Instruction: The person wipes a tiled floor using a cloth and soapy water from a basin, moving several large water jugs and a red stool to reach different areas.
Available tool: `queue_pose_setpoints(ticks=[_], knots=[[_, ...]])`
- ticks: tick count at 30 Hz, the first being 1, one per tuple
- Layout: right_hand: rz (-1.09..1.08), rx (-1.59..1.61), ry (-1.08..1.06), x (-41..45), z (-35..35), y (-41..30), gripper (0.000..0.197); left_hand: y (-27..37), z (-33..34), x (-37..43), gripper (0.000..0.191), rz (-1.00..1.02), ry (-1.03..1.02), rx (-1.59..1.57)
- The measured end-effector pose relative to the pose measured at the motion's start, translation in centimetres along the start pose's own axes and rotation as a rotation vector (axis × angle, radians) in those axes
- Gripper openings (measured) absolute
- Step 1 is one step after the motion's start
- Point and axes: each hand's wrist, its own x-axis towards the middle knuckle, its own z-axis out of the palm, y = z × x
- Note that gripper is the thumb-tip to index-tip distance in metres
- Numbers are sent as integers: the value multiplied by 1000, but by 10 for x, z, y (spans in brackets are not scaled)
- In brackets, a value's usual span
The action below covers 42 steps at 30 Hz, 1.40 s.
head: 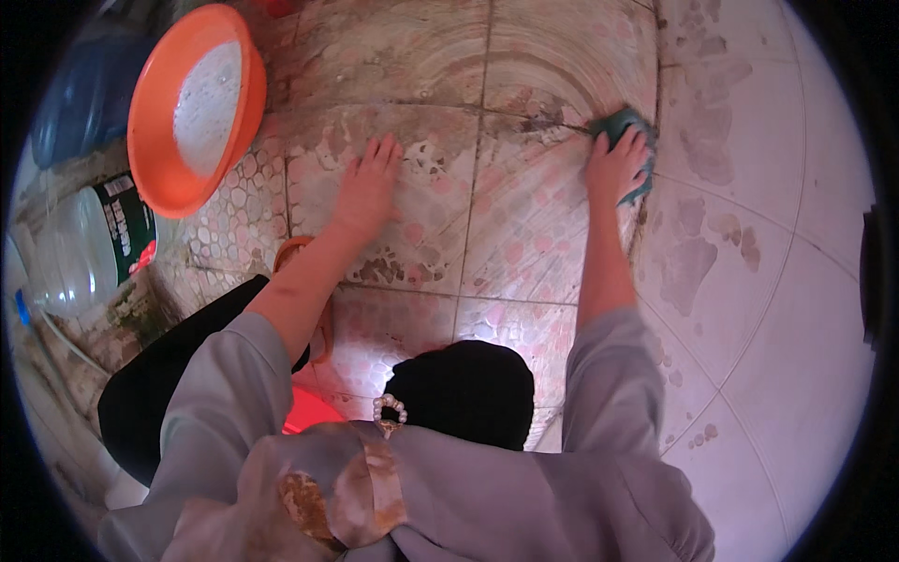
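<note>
Near the right edge of the wet, dirty tiled floor [428,239], my right hand [619,168] presses on a dark green cloth or scouring pad [635,188], its fingers spread over the top. Curved streaks of grime run across the tiles to the left of and above this hand. My left hand [369,184] lies with nothing in it on the patterned tiles, fingers pointing away from me. To its left, an orange plastic basin [149,144] holds whitish, foamy liquid [208,109].
A clear plastic bottle [74,253] with a dark label lies below the basin, and a blue translucent container [88,91] is behind it. A thin hose [74,344] runs at the left. White wall tiles [765,295] with damp patches border the floor's right side.
</note>
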Motion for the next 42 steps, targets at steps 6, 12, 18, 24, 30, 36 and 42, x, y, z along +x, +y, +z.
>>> queue_pose_setpoints(ticks=[6,12,18,24,30,36,42], knots=[[-679,-16,-545,-124,-17,-113,51,-27,17,-19,67,-42,115,-186],[-954,330,-515,-120,0,-69,51,-31,29,-64,52,-120,54,-69],[-521,123,-94,-12,17,-145,49,-36,37,-65,53,-64,135,-132],[-1307,421,-725,-206,-37,-113,45,-42,34,-85,49,-395,89,-193],[-734,115,-99,-21,24,-161,50,-40,43,-78,46,-312,118,-85],[-1212,20,-430,-153,1,-219,51,-51,50,-85,67,-422,221,-149],[-1417,-57,-319,-118,20,-183,55,-70,51,-110,85,-560,126,-80]])
